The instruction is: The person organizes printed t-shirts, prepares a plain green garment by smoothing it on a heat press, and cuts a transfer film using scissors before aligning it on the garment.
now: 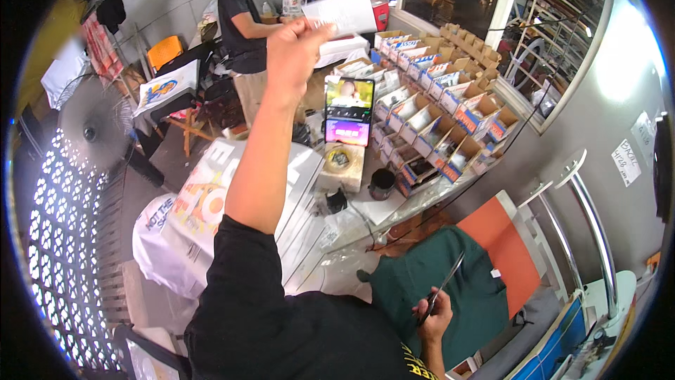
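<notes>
Raised high in front of me, my left hand [290,60] pinches the edge of a white printed sheet [348,11] between thumb and fingers. At the lower right my right hand [434,320] is closed round the dark handles of a pair of scissors [451,274], whose blades point up and away. Beneath the scissors lies a dark green garment [422,264] with a small white tag. It drapes over an orange board [496,246]. Whether the blades touch the cloth I cannot tell.
Divided cardboard boxes [436,92] line the table, with a phone [348,109] propped beside them and a dark mug [382,183] nearer. A printed white shirt [165,239] lies left of my arm. A fan [95,130] stands left, a press with metal bars [590,225] right. Another person [239,21] stands behind.
</notes>
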